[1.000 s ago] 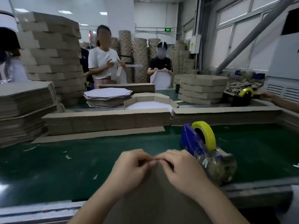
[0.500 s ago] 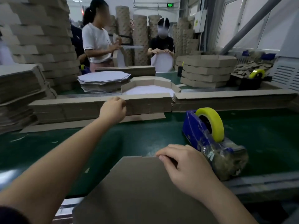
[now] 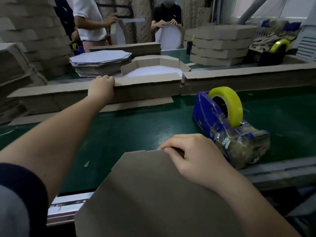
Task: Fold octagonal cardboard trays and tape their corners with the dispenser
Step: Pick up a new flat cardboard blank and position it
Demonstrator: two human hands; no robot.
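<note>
Now right hand (image 3: pixel 196 156) pinches the far edge of the flat tray blank (image 3: pixel 145 194), fingers (image 3: pixel 177 141) narrow on it, the blank lying on the green surface (image 3: pixel 136 127) and overhanging its near rim. Left hand (image 3: pixel 101 87) is stretched far out, fingers curled over the top of the long cardboard strips (image 3: pixel 147 88); tape dispenser (image 3: pixel 222 127) sits just right of the right hand. Behind the strips a folded tray (image 3: pixel 168 62) shows its white floor, beside a stack of flat blanks (image 3: pixel 100 60).

Dispenser (image 3: pixel 229 124) right of cardboard sheet (image 3: pixel 150 194)
</note>
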